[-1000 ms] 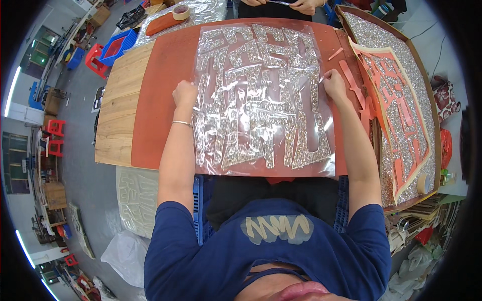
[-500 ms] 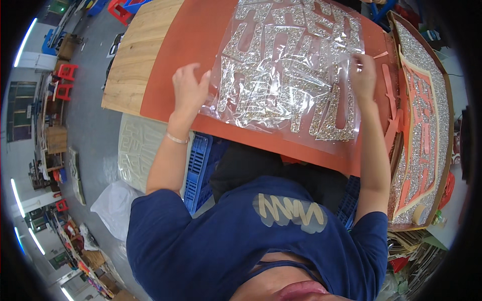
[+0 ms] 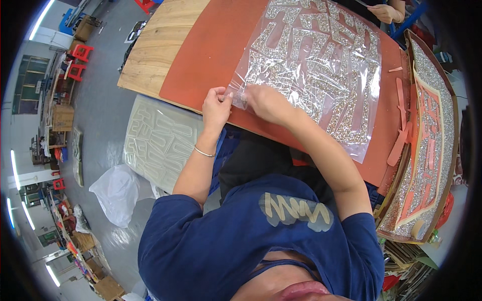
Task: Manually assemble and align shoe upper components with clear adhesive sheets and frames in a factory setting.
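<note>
A clear plastic film (image 3: 362, 153) with sparkling silver-gold letter-like shapes (image 3: 311, 65) lies on a red-orange mat (image 3: 201, 65). My left hand (image 3: 216, 110) is closed in a pinch at the film's near left corner, beside the mat's front edge. Right beside it, my right hand (image 3: 268, 104) has its fingers closed on the same corner, and the film there is puckered and lifted. Its fingertips are partly hidden behind the hand. Glare covers parts of the film.
The mat sits on a wooden table (image 3: 143, 65). At right stands a tray (image 3: 386, 232) of glitter with a framed stencil (image 3: 427, 150). Red-orange strips (image 3: 400, 143) lie near it. Across the table is another person's hand (image 3: 385, 12). A pale moulded sheet (image 3: 160, 135) and a white bag (image 3: 118, 193) are lower left.
My right hand has crossed left from the film's right edge to its near left corner. My left hand has come down and closed on that corner. Another person's hand has come into view.
</note>
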Demonstrator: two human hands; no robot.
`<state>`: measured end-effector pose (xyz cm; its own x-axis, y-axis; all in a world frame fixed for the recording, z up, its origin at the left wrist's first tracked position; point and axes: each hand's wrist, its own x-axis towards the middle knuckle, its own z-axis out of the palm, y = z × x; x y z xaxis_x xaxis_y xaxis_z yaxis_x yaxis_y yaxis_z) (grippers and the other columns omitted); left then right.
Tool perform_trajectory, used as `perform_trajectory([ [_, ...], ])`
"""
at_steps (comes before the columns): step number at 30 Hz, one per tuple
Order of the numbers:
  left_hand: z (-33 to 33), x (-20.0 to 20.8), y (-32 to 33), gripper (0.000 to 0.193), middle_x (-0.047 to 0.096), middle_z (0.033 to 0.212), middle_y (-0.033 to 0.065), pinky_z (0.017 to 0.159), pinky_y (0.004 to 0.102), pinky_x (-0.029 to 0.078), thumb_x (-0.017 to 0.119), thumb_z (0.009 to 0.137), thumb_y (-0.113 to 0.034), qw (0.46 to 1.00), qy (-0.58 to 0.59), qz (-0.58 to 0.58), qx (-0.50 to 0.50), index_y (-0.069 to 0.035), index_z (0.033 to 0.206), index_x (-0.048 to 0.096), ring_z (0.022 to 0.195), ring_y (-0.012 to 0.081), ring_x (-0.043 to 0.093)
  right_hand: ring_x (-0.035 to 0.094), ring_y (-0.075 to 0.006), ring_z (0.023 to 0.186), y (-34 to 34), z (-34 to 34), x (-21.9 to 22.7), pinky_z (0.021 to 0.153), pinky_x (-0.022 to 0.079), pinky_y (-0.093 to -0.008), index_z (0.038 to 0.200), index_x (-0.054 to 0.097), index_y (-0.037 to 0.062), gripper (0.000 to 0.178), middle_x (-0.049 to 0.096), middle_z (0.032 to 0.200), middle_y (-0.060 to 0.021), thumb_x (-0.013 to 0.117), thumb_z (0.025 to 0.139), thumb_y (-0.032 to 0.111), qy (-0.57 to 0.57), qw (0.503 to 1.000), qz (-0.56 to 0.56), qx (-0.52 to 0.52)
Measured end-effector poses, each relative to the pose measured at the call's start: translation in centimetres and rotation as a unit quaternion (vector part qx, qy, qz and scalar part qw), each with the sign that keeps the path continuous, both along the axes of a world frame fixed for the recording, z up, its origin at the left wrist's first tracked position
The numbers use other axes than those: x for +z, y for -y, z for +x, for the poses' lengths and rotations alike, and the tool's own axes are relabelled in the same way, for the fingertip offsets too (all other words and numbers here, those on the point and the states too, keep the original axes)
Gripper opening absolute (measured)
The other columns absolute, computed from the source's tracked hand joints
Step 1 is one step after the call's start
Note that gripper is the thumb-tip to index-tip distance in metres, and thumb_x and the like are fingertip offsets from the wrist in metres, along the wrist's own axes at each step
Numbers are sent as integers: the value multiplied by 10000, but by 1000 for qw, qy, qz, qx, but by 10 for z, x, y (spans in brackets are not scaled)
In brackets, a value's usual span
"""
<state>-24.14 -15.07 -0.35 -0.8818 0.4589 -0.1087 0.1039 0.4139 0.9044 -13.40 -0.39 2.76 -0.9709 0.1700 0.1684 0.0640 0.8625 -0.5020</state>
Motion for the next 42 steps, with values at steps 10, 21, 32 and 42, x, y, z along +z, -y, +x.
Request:
perform_trajectory([
  [10, 2, -4, 1, 316, 647, 779, 100, 520, 250, 531, 646, 824, -108, 1000, 12, 28, -3, 45, 1081, 543, 589, 124, 617, 577, -344, 935, -51, -54, -12, 798, 487, -416, 907, 671, 29, 192, 624, 988, -147, 574, 813, 166, 94, 991, 90, -25],
  [21, 12, -1, 11, 314, 524, 1194, 131, 789, 368, 468, 632, 813, -73, 951, -285, -21, -118, -79, 1126, 614, 971, 242, 549, 423, -327, 1250, 31, 97, -22, 1049, 316, -437, 1173, 534, -50, 534, 509, 1274, -192, 653, 798, 310, -58, 989, 134, -16],
  [32, -4, 35, 2, 303, 587, 1109, 100, 909, 385, 398, 532, 751, -26, 700, -554, -103, -440, -24, 1040, 624, 1070, 257, 511, 394, -353, 1269, 8, 137, -23, 1065, 288, -476, 1198, 507, -90, 602, 479, 1282, -236, 606, 833, 380, 27, 980, 118, -157],
  [42, 28, 46, -93, 436, 506, 1253, 214, 1005, 464, 349, 604, 837, -267, 741, -467, -107, -470, 40, 1141, 545, 1215, 374, 429, 585, -354, 814, -75, 143, 1, 716, 466, -429, 982, 589, -16, 170, 584, 846, -173, 565, 838, 71, -182, 905, 43, -381],
])
